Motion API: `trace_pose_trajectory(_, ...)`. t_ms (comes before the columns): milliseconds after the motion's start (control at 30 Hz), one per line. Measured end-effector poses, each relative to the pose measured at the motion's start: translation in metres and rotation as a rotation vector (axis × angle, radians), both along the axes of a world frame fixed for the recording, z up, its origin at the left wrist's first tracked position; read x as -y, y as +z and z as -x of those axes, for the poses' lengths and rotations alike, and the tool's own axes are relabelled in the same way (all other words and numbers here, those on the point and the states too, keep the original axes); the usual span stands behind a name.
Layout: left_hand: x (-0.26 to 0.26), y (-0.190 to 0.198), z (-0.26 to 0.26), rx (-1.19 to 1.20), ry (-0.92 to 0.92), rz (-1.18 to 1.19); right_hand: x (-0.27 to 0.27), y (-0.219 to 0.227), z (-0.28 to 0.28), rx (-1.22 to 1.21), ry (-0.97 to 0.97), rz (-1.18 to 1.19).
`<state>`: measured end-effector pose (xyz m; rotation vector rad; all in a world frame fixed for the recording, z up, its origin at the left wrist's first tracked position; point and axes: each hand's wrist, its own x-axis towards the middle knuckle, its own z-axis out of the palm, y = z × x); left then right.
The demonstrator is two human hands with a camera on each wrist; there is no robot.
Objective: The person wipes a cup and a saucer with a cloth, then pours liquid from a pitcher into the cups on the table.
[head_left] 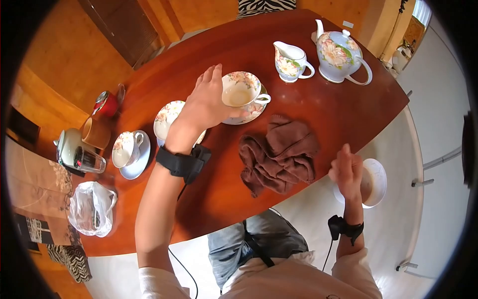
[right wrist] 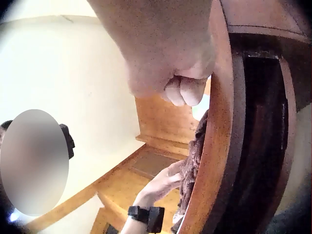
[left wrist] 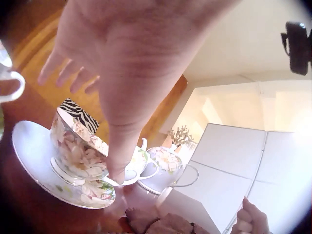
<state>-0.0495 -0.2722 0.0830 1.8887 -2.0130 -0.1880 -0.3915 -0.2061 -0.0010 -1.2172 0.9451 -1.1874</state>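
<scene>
My left hand hovers beside a flowered teacup that stands on its saucer. Its fingers are straight, and in the left wrist view the thumb reaches down close to the cup's handle. Below this cup lies a crumpled brown cloth. My right hand hangs past the table's edge, right of the cloth, its fingers loosely curled around nothing. A second flowered cup or bowl sits partly hidden behind my left forearm.
A creamer jug and a teapot stand at the far right of the table. On the left are another teacup, a drinking glass and a plastic bag. A white bowl is beyond the edge.
</scene>
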Motion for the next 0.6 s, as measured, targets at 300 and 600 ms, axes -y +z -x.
trace_pose_trajectory(300, 0.025, -0.025, -0.002, -0.234, 0.025, -0.030, 0.002, 0.025, -0.004, -0.426, -0.018, 0.199)
trace_pose_trajectory(600, -0.033, 0.002, -0.010, -0.541, -0.110, 0.345, 0.005, 0.038, 0.003, -0.742, -0.028, 0.397)
